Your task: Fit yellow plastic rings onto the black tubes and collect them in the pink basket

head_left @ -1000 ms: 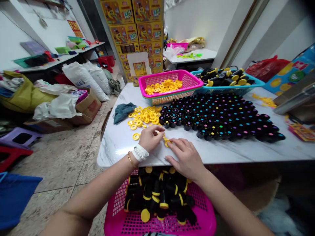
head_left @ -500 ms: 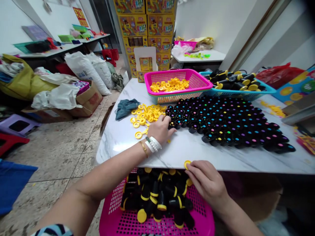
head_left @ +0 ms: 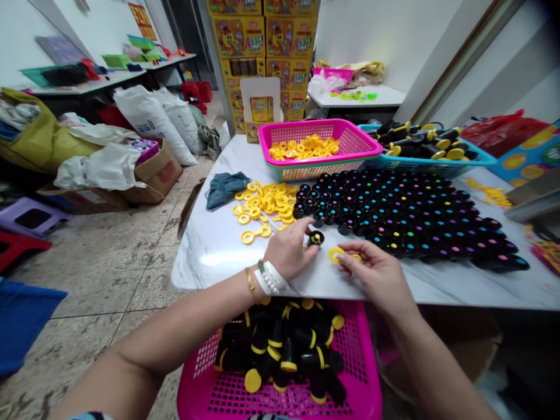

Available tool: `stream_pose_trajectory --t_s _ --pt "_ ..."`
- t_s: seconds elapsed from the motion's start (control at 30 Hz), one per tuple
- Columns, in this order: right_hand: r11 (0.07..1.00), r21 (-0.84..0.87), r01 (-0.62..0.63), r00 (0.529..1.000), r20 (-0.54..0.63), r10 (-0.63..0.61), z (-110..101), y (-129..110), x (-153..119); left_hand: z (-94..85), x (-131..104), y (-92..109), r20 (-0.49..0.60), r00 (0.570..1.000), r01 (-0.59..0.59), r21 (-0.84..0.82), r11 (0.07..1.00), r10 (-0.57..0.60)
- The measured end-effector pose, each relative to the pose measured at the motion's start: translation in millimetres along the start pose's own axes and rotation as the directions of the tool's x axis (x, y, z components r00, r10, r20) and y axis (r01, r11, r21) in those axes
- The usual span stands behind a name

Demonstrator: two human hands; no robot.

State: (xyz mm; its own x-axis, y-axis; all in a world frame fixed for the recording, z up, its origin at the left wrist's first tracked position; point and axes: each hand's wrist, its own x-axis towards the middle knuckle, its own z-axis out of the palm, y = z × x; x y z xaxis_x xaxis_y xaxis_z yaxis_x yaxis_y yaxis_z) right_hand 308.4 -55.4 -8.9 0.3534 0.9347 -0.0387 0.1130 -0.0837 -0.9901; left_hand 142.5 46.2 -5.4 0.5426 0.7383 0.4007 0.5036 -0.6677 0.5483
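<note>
My left hand is closed round a black cup with small coloured bits inside, standing on the marble-patterned table. Just to the right, my right hand pinches a yellow ring piece above the table. Loose yellow ring pieces lie in a pile beyond my left wrist. Many upright black cups with coloured dots inside stand in tight rows at the right. Below the table edge, a pink basket holds black cups with yellow caps.
A pink basket of yellow pieces and a blue basket of capped black cups stand at the table's back. A dark cloth lies at its left. Yellow boxes are stacked behind; white sacks stand on the floor.
My left hand has drawn a black cup out of the rows towards me. My right hand has risen from the table's front edge with the yellow ring piece, closer to that cup.
</note>
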Motion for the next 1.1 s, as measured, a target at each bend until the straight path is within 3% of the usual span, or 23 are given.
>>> stream_pose_trajectory --t_s 0.13,0.37,0.57,0.77,0.9,0.97,1.1 --pt "0.991 0.090 -0.098 0.992 0.089 0.090 1 -7 8 3.3 -18 6 0.108 0.992 -0.051 -0.109 0.993 0.062" --pt "0.995 -0.022 -0.093 0.995 0.026 0.094 18 -11 18 1.5 -12 6 0.201 0.979 0.045 -0.125 0.991 -0.019" --pt "0.991 -0.015 -0.132 0.983 0.130 0.133 19 -10 20 -4.2 -10 10 0.304 0.948 0.156 -0.200 0.967 -0.090" --pt "0.989 -0.062 -0.137 0.967 0.206 0.147 15 -10 19 -8.7 2 7 0.505 0.832 0.465 -0.411 0.784 -0.229" --pt "0.993 -0.015 -0.115 0.979 0.169 0.116 17 -7 20 -6.4 7 6 0.576 0.778 0.563 -0.460 0.687 -0.252" --pt "0.994 -0.001 -0.109 0.983 0.146 0.108 19 -6 18 -5.4 2 7 0.546 0.803 0.530 -0.468 0.707 -0.240" --pt "0.997 -0.079 -0.011 0.999 0.046 0.015 19 -1 10 -2.9 -12 9 0.312 0.940 0.257 -0.393 0.883 -0.135"
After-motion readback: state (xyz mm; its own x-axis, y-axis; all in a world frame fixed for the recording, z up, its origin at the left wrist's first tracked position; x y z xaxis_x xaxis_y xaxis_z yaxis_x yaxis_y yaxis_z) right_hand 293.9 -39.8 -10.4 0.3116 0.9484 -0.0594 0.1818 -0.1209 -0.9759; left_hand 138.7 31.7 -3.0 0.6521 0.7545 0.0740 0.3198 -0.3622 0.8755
